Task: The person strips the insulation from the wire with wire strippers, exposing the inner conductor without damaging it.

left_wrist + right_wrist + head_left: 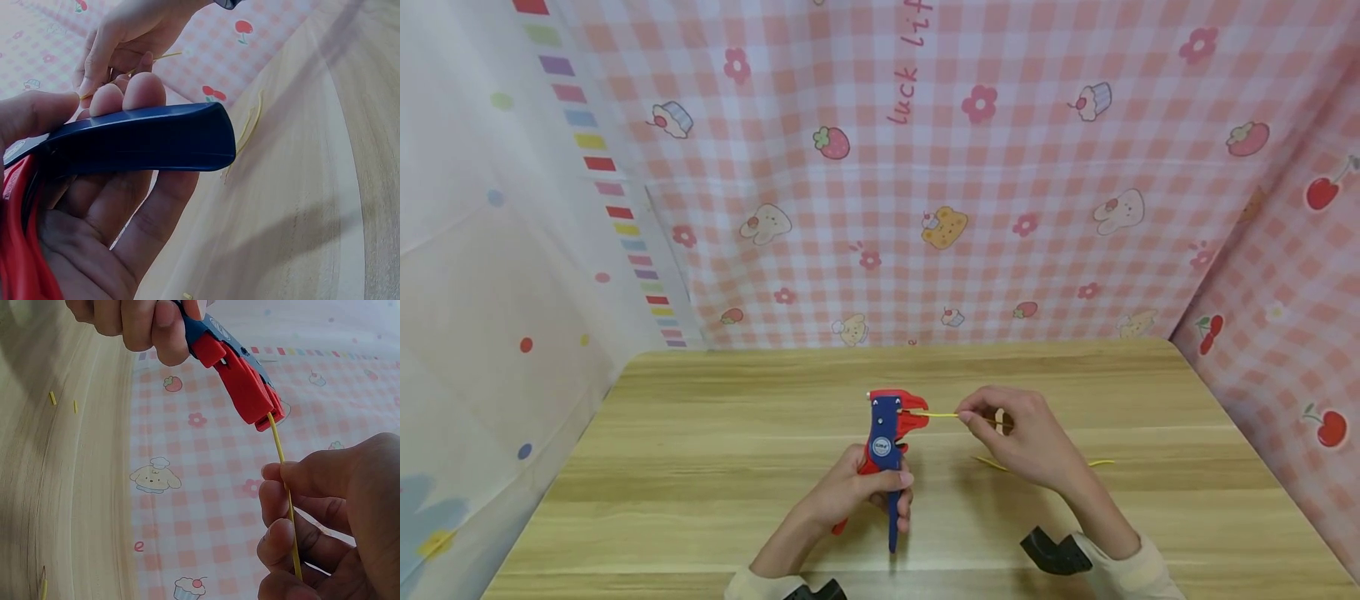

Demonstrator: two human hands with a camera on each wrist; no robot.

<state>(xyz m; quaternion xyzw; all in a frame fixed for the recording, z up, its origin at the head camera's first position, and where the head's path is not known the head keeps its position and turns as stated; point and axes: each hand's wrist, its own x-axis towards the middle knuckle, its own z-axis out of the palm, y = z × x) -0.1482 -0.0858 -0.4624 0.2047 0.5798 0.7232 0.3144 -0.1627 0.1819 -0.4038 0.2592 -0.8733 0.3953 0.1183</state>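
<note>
My left hand [850, 492] grips a red and blue wire stripper [882, 425], which stands upright over the table with its jaws facing right. In the left wrist view, fingers curl round its dark blue handle [150, 140]. Thumb and forefinger of my right hand [1026, 433] pinch a thin yellow wire [940, 414]. One end of this wire enters the red jaws, as the right wrist view shows; that tip is hidden inside. From the pinch, the wire runs back across the right palm.
More yellow wire [250, 128] lies on the wooden table [700, 433], below my right hand. Short yellow pieces [52, 398] are scattered on the tabletop, and a wire end with a bare tip [44, 587] shows nearby. A checked cloth [880, 275] hangs behind the table.
</note>
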